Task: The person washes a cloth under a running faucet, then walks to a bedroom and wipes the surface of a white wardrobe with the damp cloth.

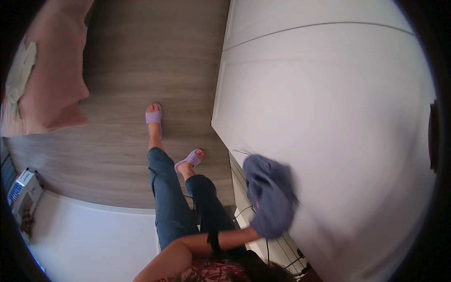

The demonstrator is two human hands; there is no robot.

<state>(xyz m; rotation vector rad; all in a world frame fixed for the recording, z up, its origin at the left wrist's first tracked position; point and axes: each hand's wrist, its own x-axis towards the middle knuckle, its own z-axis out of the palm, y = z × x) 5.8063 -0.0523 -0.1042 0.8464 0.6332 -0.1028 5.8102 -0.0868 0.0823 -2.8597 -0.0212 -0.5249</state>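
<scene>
Left hand is hidden by 1 blue-grey cloth (271, 197) — can't tell its grip; right hand out of view. 1 black wristband (213, 241). Cloth overlaps white panel (338, 108); 2 lavender slides (153, 117) on floor (150, 56) beyond.

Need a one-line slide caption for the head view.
Left forearm with a black band meets a blue-grey cloth, left hand hidden, before white panels; purple slippers on the floor.
</scene>
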